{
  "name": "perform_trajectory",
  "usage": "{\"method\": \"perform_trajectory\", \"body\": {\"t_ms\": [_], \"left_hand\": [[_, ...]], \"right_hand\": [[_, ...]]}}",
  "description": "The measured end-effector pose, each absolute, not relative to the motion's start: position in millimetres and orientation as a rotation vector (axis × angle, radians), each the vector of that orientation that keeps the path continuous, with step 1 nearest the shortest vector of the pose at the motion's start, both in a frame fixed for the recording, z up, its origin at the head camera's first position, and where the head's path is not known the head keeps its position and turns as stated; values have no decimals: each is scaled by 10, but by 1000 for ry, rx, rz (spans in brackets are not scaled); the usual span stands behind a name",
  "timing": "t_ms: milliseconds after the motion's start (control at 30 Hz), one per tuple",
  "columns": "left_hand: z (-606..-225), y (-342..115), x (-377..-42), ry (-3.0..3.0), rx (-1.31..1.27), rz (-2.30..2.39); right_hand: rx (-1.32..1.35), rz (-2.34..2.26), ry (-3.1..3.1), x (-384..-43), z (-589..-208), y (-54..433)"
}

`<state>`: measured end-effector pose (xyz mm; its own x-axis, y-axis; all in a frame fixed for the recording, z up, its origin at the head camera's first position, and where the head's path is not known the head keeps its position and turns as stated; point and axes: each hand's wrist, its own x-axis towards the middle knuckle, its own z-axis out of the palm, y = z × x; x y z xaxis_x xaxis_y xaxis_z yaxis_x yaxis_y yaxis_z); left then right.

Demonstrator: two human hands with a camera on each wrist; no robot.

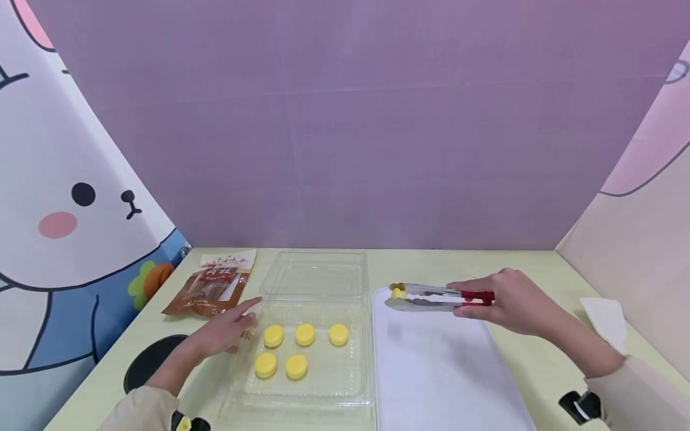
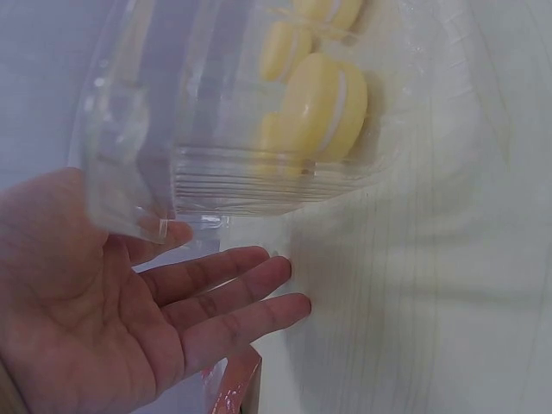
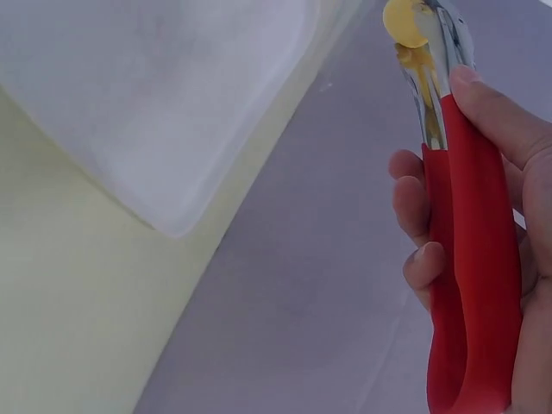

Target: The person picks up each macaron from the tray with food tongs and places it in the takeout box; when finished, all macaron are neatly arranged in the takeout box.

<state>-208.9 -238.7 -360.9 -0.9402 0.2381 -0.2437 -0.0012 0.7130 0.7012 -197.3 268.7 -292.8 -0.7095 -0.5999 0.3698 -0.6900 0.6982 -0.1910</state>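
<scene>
My left hand (image 1: 229,329) is at the left edge of a clear plastic clamshell box (image 1: 331,377), its fingers loosely extended. In the left wrist view the fingers (image 2: 233,332) reach beside the box's ribbed wall; whether they touch it I cannot tell. Several yellow macarons (image 1: 296,366) sit in the box in two rows. My right hand (image 1: 517,302) grips metal tongs (image 1: 417,306) by their red handles (image 3: 483,259). Between the tong tips is another yellow macaron (image 3: 404,24), held over the far end of a white tray (image 1: 436,371).
The box's clear lid (image 1: 323,275) lies folded back behind it. A brown snack packet (image 1: 207,287) lies at the back left, and a black round object (image 1: 151,362) is partly behind my left forearm. A white piece (image 1: 606,320) lies at the far right. A purple wall (image 1: 345,131) closes the back.
</scene>
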Motion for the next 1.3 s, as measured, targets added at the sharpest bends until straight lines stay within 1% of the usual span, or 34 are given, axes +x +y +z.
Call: {"method": "perform_trajectory", "body": {"t_ms": [400, 667, 867, 1300], "left_hand": [[-3621, -2389, -2095, 2595, 177, 1077], [-3603, -2378, -2083, 2588, 169, 1084], [-3603, -2375, -2079, 2591, 170, 1084], [-3594, -2372, -2069, 2587, 165, 1099]], "right_hand": [[1109, 398, -2653, -1955, -2712, 2479], [1211, 333, -2684, -1923, -2550, 2208], [1319, 295, -2685, -1895, -2555, 2000], [1424, 201, -2748, -1884, -2641, 1677]]}}
